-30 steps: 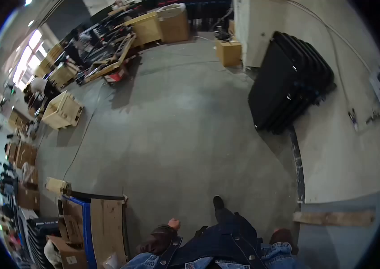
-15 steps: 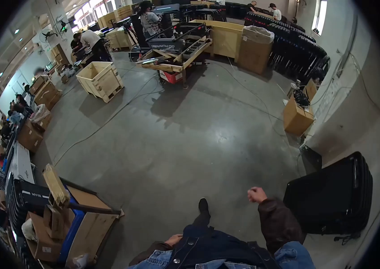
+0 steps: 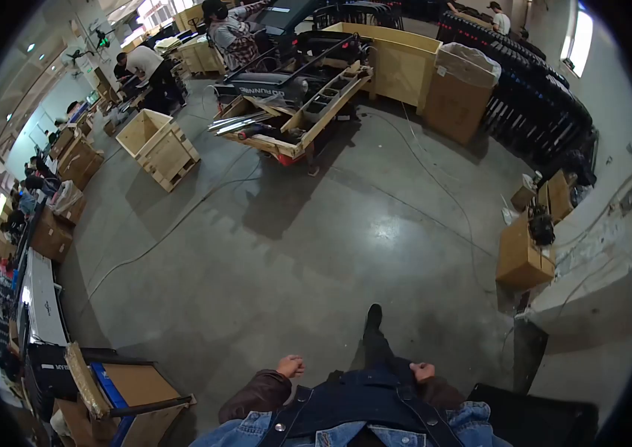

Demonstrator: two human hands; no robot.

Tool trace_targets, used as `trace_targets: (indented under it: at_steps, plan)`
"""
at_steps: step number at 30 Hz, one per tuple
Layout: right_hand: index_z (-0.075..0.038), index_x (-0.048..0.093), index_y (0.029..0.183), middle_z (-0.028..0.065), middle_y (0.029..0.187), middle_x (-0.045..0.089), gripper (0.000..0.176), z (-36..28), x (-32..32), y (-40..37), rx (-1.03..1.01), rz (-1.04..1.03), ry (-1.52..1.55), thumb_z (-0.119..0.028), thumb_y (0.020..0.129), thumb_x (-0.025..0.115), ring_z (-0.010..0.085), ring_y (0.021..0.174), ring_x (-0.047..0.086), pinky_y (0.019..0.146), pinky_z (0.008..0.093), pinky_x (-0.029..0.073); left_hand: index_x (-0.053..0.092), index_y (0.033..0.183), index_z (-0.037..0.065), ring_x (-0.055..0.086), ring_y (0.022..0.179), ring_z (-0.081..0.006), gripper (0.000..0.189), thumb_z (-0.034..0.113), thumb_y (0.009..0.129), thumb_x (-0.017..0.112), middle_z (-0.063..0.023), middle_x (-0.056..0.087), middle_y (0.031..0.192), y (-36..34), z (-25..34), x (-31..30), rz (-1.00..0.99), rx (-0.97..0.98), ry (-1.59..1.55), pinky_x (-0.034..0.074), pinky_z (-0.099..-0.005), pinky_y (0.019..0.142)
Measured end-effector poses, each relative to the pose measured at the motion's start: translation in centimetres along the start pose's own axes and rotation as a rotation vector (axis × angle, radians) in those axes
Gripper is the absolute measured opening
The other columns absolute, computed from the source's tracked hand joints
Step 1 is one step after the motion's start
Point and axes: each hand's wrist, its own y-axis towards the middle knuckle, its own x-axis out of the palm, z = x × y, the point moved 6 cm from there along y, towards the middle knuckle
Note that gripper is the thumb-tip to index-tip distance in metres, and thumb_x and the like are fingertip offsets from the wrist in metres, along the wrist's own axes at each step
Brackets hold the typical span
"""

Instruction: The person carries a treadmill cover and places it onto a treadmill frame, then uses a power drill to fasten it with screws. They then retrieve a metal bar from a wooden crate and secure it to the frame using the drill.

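My left hand (image 3: 291,366) swings forward at waist height over the bare concrete floor (image 3: 256,276), its fingers loosely curled with nothing visible in them. Close beside my right hip, my right hand (image 3: 423,371) is also curled, and it appears to hold nothing. Dark sleeves reach down to both wrists. Between the hands lies the dark apron (image 3: 364,398) over my denim jacket. One dark shoe (image 3: 375,316) is stretched out ahead on the floor. Nearest my right arm, at the lower right, is a stack of black panels (image 3: 532,413).
A wooden workbench (image 3: 305,141) with metal parts stands ahead, a person (image 3: 234,33) behind it. Left of it is a wooden crate (image 3: 156,145). Cables (image 3: 174,227) cross the floor. A cart with cardboard (image 3: 137,387) is lower left; a carton (image 3: 524,253) stands by the right wall.
I have stepped forward, and the workbench and crate look nearer. My left hand has swung forward, while my right hand has drawn back to my hip. The black panels have slid lower in view.
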Motion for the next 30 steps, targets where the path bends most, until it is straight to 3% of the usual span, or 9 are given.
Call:
trace_targets:
  at_steps: [4,9,14,19,21,23,26,28,30]
  plan:
    - [0.005,0.07,0.084,0.0157,0.075,0.071,0.03,-15.4,0.4,18.9,-0.221,0.036,-0.354,-0.023,0.091,0.07,0.0209,0.068,0.067,0.066,0.039,0.053,0.059,0.116,0.002,0.056,0.058,-0.0189,0.024,0.01,0.093,0.059,-0.0102,0.058,0.079,3.5,9.0,1.8,0.142,0.058,-0.218,0.048,-0.034,0.052]
    - [0.001,0.064,0.084,0.0072,0.072,0.062,0.027,-41.8,6.1,32.7,-0.043,-0.362,0.082,-0.023,0.096,0.063,0.016,0.059,0.057,0.051,0.0338,0.045,0.06,0.11,0.003,0.053,0.055,-0.0194,0.018,0.008,0.093,0.058,-0.0106,0.058,0.076,9.4,18.9,6.3,0.202,0.013,-0.204,0.045,-0.0358,0.05]
    - [0.002,0.063,0.092,0.0073,0.078,0.064,0.023,-60.9,14.3,46.4,-0.129,-0.404,-0.025,-0.02,0.095,0.064,0.0159,0.06,0.06,0.051,0.0312,0.048,0.064,0.095,0.002,0.057,0.064,-0.0272,0.017,0.018,0.094,0.059,-0.0156,0.06,0.078,18.7,32.6,11.7,-0.11,0.3,0.747,0.047,-0.0407,0.057]
    - [0.003,0.066,0.094,0.0069,0.074,0.065,0.024,-78.4,21.2,57.0,-0.218,-0.476,-0.146,-0.022,0.094,0.067,0.0152,0.058,0.061,0.053,0.0317,0.05,0.067,0.085,-0.001,0.064,0.087,-0.0454,0.031,0.029,0.091,0.063,-0.0245,0.066,0.087,28.0,52.1,17.4,0.033,0.568,1.116,0.049,-0.052,0.071]
    - [0.002,0.068,0.094,0.0071,0.074,0.066,0.023,-86.4,24.3,59.5,-0.283,-0.562,-0.284,-0.021,0.093,0.067,0.0154,0.059,0.062,0.053,0.0318,0.051,0.065,0.104,0.003,0.067,0.086,-0.0334,0.025,0.027,0.096,0.062,-0.0168,0.067,0.09,31.0,59.8,17.8,0.121,0.222,0.204,0.053,-0.0433,0.07]
    - [0.001,0.07,0.097,0.0075,0.079,0.069,0.019,-95.1,28.1,63.5,-0.356,-0.652,-0.381,-0.017,0.091,0.067,0.0153,0.064,0.066,0.053,0.0304,0.051,0.062,0.122,0.008,0.069,0.084,-0.0214,0.028,0.025,0.1,0.06,-0.0091,0.068,0.093,31.3,67.9,19.9,0.242,0.149,-0.36,0.057,-0.0346,0.069]
    - [0.0,0.07,0.096,0.0074,0.079,0.07,0.021,-106.6,36.1,71.0,-0.6,-0.65,-0.434,-0.019,0.089,0.067,0.0141,0.064,0.066,0.057,0.0317,0.053,0.06,0.131,0.011,0.068,0.081,-0.0169,0.034,0.026,0.101,0.062,-0.0055,0.068,0.094,32.0,76.2,21.2,0.245,0.228,-0.48,0.056,-0.0297,0.068]
    - [-0.001,0.07,0.097,0.0113,0.081,0.071,0.021,-113.8,42.3,75.2,-0.903,-0.577,-0.578,-0.02,0.088,0.069,0.0226,0.068,0.069,0.065,0.0372,0.056,0.06,0.13,0.008,0.068,0.08,-0.0182,0.034,0.026,0.101,0.061,-0.0066,0.068,0.094,31.9,77.7,21.9,0.33,0.242,-0.608,0.056,-0.0305,0.068]
    - [-0.002,0.072,0.101,0.0221,0.094,0.073,0.025,-121.6,47.2,75.9,-1.02,-0.533,-0.626,-0.024,0.088,0.069,0.0421,0.095,0.068,0.083,0.0492,0.054,0.061,0.129,0.005,0.067,0.08,-0.0201,0.033,0.025,0.102,0.06,-0.0083,0.067,0.095,32.9,77.1,23.0,0.461,0.289,-0.813,0.056,-0.0329,0.07]
